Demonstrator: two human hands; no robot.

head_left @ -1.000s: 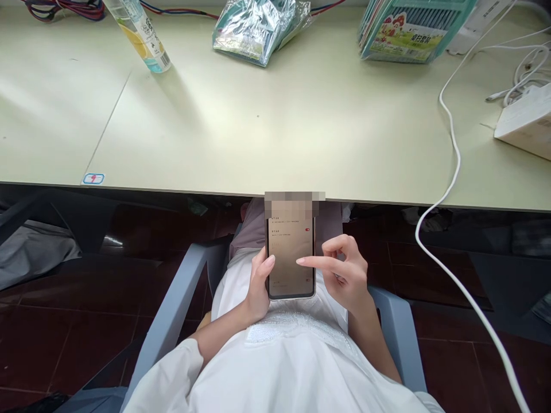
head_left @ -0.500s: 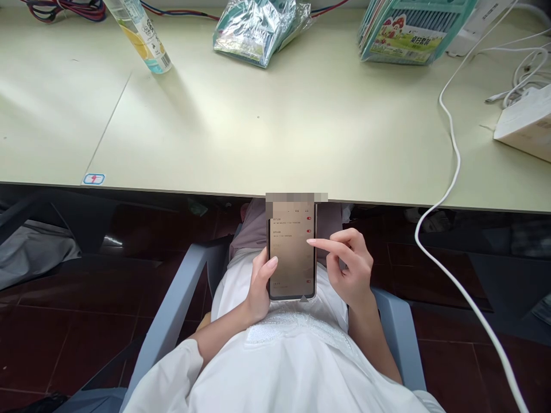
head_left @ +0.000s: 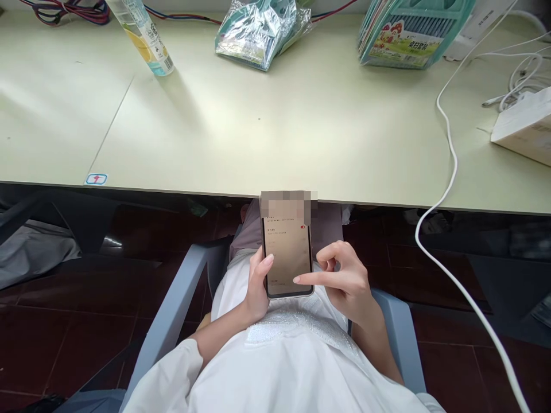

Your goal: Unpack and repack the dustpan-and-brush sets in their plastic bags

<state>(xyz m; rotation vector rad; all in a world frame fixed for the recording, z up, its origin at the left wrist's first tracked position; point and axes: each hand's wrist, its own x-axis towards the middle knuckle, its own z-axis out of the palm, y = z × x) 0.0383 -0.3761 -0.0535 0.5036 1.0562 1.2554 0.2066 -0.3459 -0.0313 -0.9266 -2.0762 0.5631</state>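
A phone (head_left: 287,252) with a lit screen is upright in view just below the table's front edge, over my lap. My left hand (head_left: 258,287) holds it from the left side, the thumb lying over the screen's edge and the other fingers hidden behind. My right hand (head_left: 344,278) is at the phone's lower right; its index finger stretches over the lower part of the screen, while the other fingers are curled. Whether the fingertip touches the glass cannot be made out. Pixel blocks cover the top of the phone.
On the pale table (head_left: 258,149) stand a bottle (head_left: 148,43), a wrapped green dustpan set (head_left: 258,37), more green sets (head_left: 408,37) and a white box (head_left: 525,123). A white cable (head_left: 450,149) hangs over the front edge at the right. Chair armrests (head_left: 176,310) flank me.
My right index finger has moved down and slightly left, from the middle right of the screen to its lower part. The phone has shifted slightly left in my left hand.
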